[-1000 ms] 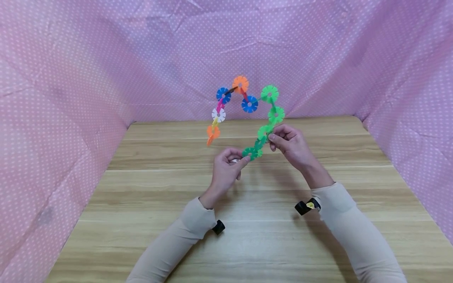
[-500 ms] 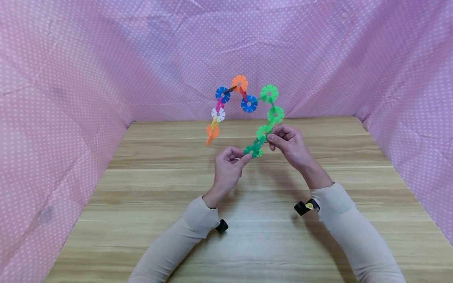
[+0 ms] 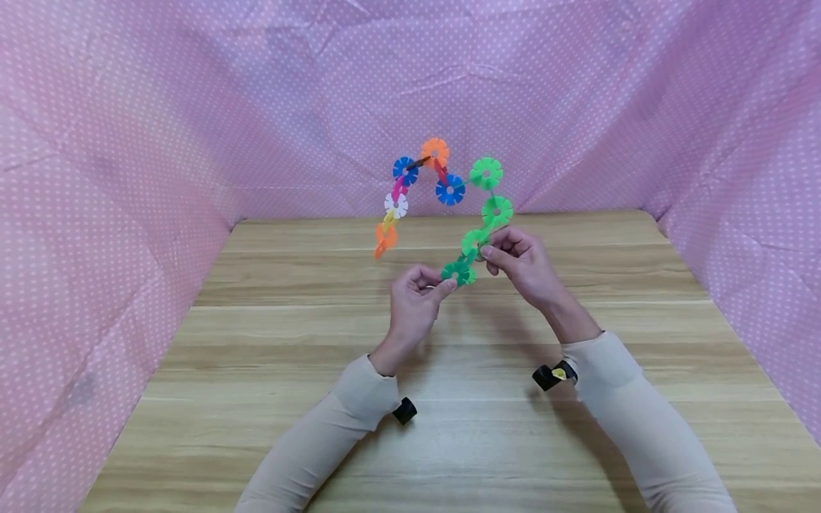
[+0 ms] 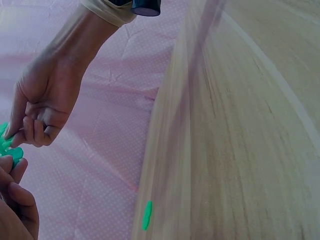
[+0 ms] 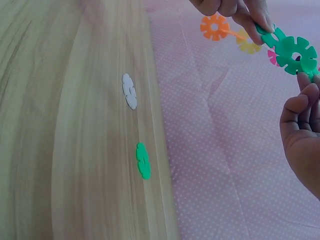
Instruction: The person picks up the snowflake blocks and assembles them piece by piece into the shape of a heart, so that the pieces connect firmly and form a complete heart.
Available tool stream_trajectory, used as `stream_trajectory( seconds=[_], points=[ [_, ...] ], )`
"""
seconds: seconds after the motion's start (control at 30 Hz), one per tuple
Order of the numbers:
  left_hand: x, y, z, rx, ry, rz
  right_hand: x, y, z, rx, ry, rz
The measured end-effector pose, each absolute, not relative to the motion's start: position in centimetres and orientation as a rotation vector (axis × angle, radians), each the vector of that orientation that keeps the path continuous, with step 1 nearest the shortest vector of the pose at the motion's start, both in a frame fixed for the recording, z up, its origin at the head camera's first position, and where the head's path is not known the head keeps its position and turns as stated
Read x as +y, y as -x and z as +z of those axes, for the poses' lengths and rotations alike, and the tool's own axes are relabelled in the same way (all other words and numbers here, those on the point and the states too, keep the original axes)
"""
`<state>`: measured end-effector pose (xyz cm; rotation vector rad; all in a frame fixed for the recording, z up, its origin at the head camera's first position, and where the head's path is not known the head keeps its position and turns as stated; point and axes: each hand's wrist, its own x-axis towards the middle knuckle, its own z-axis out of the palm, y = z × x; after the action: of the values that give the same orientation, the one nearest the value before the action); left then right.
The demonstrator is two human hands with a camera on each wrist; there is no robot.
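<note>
A chain of slotted plastic snowflake discs point(image 3: 497, 211) hangs in a curve above the table, bright green on its right and blue, orange, pink, white and yellow toward its left. My right hand point(image 3: 522, 267) pinches it by a green disc near its lower right end. With thumb and fingertips my left hand point(image 3: 413, 306) pinches a darker green disc point(image 3: 454, 272), which overlaps the chain's lower end. In the right wrist view my left fingers come from the top, my right hand point(image 5: 305, 140) from the right.
The wooden table point(image 3: 288, 399) lies below, with pink dotted cloth point(image 3: 346, 85) behind and at the sides. A white disc point(image 5: 129, 91) and a bright green disc point(image 5: 143, 161) lie near the table's far edge, mostly hidden behind my left hand and its disc in the head view.
My left hand has moved slightly up and right, and my right hand a little left, bringing the darker green disc closer to the chain's lower end. Both grips have stayed the same.
</note>
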<state>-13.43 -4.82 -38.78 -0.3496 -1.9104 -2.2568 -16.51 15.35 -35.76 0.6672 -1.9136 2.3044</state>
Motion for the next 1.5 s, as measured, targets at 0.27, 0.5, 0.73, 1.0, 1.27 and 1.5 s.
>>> stream_trajectory(
  seconds=[0.27,0.5,0.73,1.0,1.27,1.5],
  points=[
    [-5.0,13.7,-38.6,-1.922,0.398,-2.287,15.5,16.5,-35.3,-1.932,-0.692,2.278],
    [-5.4,14.1,-38.6,-1.980,0.516,-2.327,15.8,16.3,-35.0,-1.932,-0.640,2.250],
    [-5.7,14.6,-38.8,-2.048,0.612,-2.334,15.9,16.4,-35.1,-1.884,-0.628,2.296],
    [-6.1,15.4,-39.5,-2.303,0.616,-2.247,16.3,16.5,-35.2,-1.843,-0.622,2.349],
    [-6.5,17.4,-40.9,-2.443,0.561,-2.178,16.3,16.4,-34.8,-1.790,-0.643,2.394],
    [-5.8,19.8,-41.9,-2.493,0.469,-2.214,16.3,16.2,-34.7,-1.779,-0.644,2.407]
  ],
)
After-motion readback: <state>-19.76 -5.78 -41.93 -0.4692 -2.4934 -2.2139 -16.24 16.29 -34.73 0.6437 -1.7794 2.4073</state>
